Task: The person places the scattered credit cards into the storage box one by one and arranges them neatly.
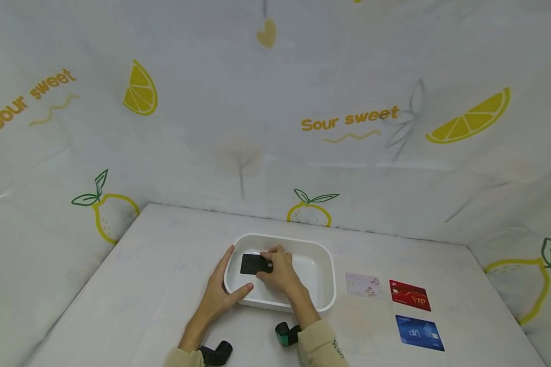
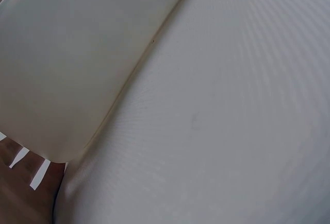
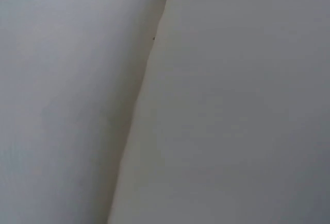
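Two hands (image 1: 218, 295) (image 1: 281, 270), pinched black card (image 1: 252, 264), white tray (image 1: 316, 270)

Across the table (image 1: 133, 300), I saw a person's right hand (image 1: 282, 271) pinch one end of a black card (image 1: 253, 264) within the rim of a white rectangular tray (image 1: 313, 272). The left hand (image 1: 217, 294) rested at the tray's left end, thumb spread from the fingers. To the tray's right lay a pale floral card (image 1: 362, 285), then a red VIP card (image 1: 409, 295), with a blue VIP card (image 1: 419, 333) nearer the person. Lemon-printed sheeting (image 1: 197, 137) stood behind.
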A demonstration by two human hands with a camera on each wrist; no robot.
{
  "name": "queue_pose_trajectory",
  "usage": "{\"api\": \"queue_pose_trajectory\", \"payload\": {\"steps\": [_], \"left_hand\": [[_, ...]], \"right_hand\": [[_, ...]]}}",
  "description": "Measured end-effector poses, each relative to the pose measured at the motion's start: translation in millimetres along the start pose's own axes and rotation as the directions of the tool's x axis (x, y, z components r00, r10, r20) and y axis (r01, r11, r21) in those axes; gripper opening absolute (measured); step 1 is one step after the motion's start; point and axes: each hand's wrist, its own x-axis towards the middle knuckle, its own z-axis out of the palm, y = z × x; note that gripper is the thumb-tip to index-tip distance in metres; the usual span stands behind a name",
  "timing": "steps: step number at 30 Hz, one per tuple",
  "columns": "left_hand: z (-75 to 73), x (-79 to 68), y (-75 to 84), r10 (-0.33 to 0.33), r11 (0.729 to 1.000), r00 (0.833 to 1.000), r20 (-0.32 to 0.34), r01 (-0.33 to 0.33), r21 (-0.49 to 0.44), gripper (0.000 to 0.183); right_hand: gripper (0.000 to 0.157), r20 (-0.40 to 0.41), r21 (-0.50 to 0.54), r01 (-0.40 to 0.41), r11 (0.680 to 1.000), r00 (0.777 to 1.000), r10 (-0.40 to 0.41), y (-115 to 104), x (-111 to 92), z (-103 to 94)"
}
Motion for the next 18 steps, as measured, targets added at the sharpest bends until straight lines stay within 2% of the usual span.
{"api": "queue_pose_trajectory", "payload": {"steps": [11, 18], "left_hand": [[0.4, -0.4, 0.4, -0.018, 1.0, 1.0, 0.007, 0.018, -0.02, 0.1], [0.4, 0.0, -0.3, -0.018, 1.0, 1.0, 0.006, 0.018, -0.017, 0.1]], "right_hand": [[0.053, -0.01, -0.025, -0.001, 1.0, 1.0, 0.001, -1.5, -1.8, -5.1], [0.047, 0.028, 0.005, 0.063, 0.998, 0.998, -0.064, -1.9, -3.0, -21.1]]}}
